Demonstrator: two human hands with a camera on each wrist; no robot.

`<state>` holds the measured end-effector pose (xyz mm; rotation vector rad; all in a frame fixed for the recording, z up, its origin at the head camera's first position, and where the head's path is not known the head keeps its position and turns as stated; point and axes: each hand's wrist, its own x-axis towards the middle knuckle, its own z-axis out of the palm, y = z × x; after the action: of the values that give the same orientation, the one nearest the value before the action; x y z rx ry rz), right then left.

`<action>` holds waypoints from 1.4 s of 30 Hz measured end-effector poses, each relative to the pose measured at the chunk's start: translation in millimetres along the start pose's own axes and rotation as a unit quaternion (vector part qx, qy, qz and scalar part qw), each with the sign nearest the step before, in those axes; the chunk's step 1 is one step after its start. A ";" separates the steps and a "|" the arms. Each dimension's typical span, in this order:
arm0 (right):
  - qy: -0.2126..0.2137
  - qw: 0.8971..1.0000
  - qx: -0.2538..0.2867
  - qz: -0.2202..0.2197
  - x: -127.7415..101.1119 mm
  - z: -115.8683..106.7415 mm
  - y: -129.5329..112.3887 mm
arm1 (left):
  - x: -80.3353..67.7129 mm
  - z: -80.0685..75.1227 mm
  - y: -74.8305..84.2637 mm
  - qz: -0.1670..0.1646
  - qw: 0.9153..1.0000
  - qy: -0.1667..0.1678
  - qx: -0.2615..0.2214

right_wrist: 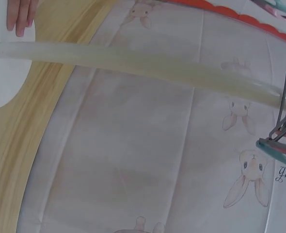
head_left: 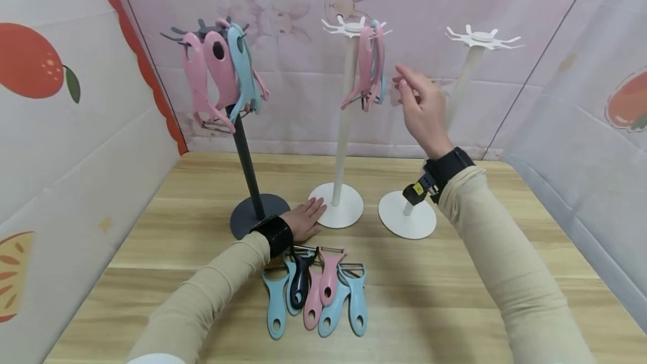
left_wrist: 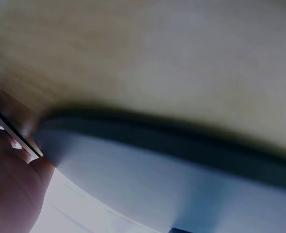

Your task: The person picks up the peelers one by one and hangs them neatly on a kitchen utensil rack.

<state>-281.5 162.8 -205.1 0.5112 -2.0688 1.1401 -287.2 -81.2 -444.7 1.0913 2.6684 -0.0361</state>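
Note:
My left hand (head_left: 304, 219) lies with straight fingers on the round white base (head_left: 349, 212) of the middle stand; its fingers (right_wrist: 21, 17) also show in the right wrist view. Raised beside that stand's hooks, my right hand (head_left: 423, 111) has loosely bent fingers and holds nothing. Just left of it, pink peelers (head_left: 365, 66) and a blue peeler (head_left: 381, 80) hang from the white hook ring (head_left: 351, 28). On the table below lie several peelers in blue (head_left: 276, 302), pink (head_left: 330, 274) and black (head_left: 300, 280), partly overlapping.
At left stands a dark stand (head_left: 245, 156) hung with pink and blue peelers (head_left: 242, 66). A third, white stand (head_left: 462, 80) with bare hooks is behind my right forearm. Printed cloth walls (head_left: 283, 100) enclose the wooden table (head_left: 202, 184).

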 end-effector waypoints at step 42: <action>-0.496 0.756 -0.222 -0.364 -214.4 26.6 23.5 | -6.0 -5.0 3.2 0.003 1.000 0.003 -0.002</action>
<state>-163.0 153.7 -387.1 1.7433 -2.4205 -0.2156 -282.1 -82.5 -438.2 1.0998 2.6691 -0.0266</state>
